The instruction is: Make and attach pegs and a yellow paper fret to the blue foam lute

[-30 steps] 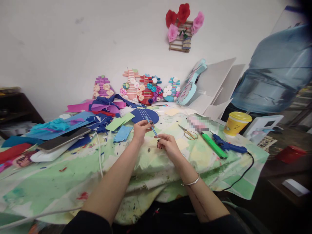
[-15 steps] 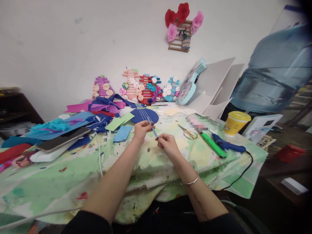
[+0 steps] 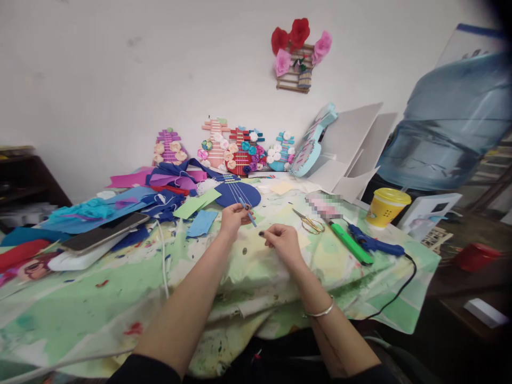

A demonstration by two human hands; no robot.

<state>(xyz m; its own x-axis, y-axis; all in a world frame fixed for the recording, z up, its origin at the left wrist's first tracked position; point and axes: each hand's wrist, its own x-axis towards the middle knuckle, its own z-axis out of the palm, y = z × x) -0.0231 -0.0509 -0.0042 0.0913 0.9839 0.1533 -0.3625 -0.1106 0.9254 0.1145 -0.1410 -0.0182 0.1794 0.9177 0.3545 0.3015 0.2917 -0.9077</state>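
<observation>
My left hand [image 3: 234, 220] pinches a thin blue stick [image 3: 253, 219], held at a slant over the table. Just beyond it lies a dark blue round lute-shaped craft piece [image 3: 236, 193] with white strings running up its neck. My right hand [image 3: 283, 242] is closed, its fingertips drawn together a little to the right of the stick and apart from it. Whatever those fingers may hold is hidden or too small to see. Left of my left hand are a light blue piece [image 3: 202, 222] and light green pieces [image 3: 197, 202] of paper or felt.
To the right lie gold-handled scissors [image 3: 312, 224], a green cutter [image 3: 351, 242], a blue glue gun [image 3: 376, 242] with a black cord, and a yellow cup [image 3: 387, 208]. A phone [image 3: 106, 233] and coloured sheets cover the left side. Decorated lute crafts [image 3: 240, 152] line the wall.
My right hand has moved away from the stick's lower end, to the right and slightly down. My left hand keeps hold of the stick, which sits a little lower in view.
</observation>
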